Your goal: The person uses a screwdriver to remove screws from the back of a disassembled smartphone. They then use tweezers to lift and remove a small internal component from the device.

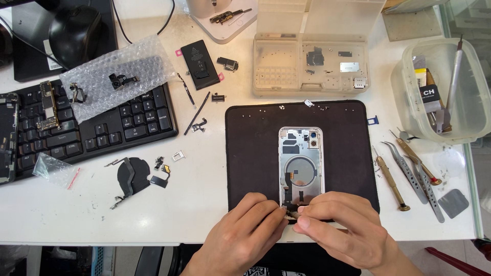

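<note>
From the head camera, an opened phone housing (300, 163) is seen lying face-up on a dark work mat (245, 153) on the white bench (204, 204). Its lower end is covered by both hands. A small dark component (291, 208) at that end is pinched by the left hand (244, 232) and the right hand (340, 230), fingertips closed together on it. Tweezers (409, 171) lie right of the mat, a keyboard (92, 128) well left.
</note>
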